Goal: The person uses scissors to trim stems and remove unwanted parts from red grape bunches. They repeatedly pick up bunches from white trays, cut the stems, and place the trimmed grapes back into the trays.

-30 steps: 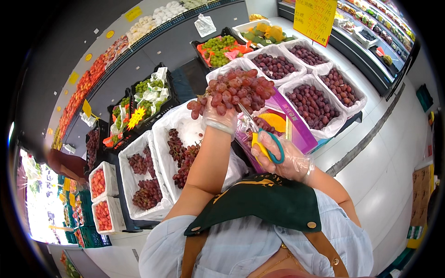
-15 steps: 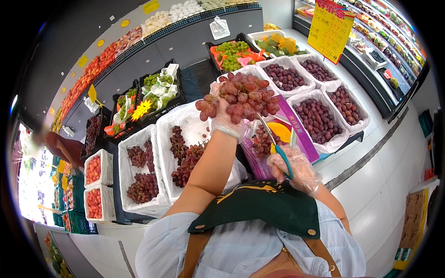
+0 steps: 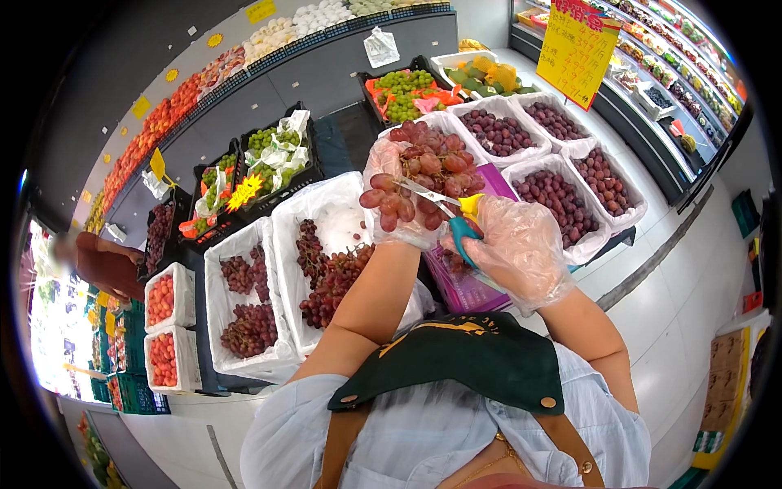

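A bunch of large red grapes (image 3: 436, 159) is held up in front of me by my left hand (image 3: 387, 167), in a thin clear plastic glove, with its fingers closed around the bunch's left side. My right hand (image 3: 521, 244), gloved the same way, grips a pair of scissors (image 3: 432, 196) by teal handles with a yellow part. Their blades point left across the lower grapes; whether a stem lies between them cannot be made out. Beneath both hands is a purple box (image 3: 464, 289), largely covered by them.
White-lined crates of dark red grapes (image 3: 330, 281) stand to the left. Crates of dark purple fruit (image 3: 554, 200) stand to the right, behind a yellow price sign (image 3: 578, 53). Black crates hold green grapes (image 3: 281, 151). A person (image 3: 110, 265) stands at far left.
My right hand has risen and turned, bringing the scissors from below the grapes to across their front. My left hand has drawn the bunch slightly lower and changed its angle.
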Motion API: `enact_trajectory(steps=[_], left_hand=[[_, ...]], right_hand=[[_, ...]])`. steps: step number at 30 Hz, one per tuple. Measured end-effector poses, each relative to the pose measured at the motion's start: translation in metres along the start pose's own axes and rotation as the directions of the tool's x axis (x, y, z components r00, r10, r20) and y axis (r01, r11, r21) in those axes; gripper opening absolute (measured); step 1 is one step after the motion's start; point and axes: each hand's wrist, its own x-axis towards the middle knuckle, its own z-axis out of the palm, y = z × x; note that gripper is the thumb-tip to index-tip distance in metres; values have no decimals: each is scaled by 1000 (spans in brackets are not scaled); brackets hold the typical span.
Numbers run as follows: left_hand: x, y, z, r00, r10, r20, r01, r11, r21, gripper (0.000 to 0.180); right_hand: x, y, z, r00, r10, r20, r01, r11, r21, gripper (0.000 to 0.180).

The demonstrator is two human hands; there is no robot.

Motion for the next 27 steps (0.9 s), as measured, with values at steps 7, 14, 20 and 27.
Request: enact_trajectory(steps=[7, 14, 20, 27], left_hand=[[-7, 13, -3, 986, -56, -157, 59, 998, 16, 78], [-15, 11, -16, 963, -29, -269, 82, 978, 191, 85], [-11, 14, -7, 932, -46, -360, 118, 976, 181, 61], [-13, 27, 6, 935, -71, -347, 157, 961, 228, 50]], right_hand=[[4, -1, 7, 998, 2, -57, 0, 999, 40, 43], [-2, 1, 7, 1000, 9, 10, -10, 998, 64, 40], [-12, 4, 8, 994, 82, 67, -86, 995, 57, 39], [-30, 21, 12, 975, 219, 30, -221, 969, 108, 37]])
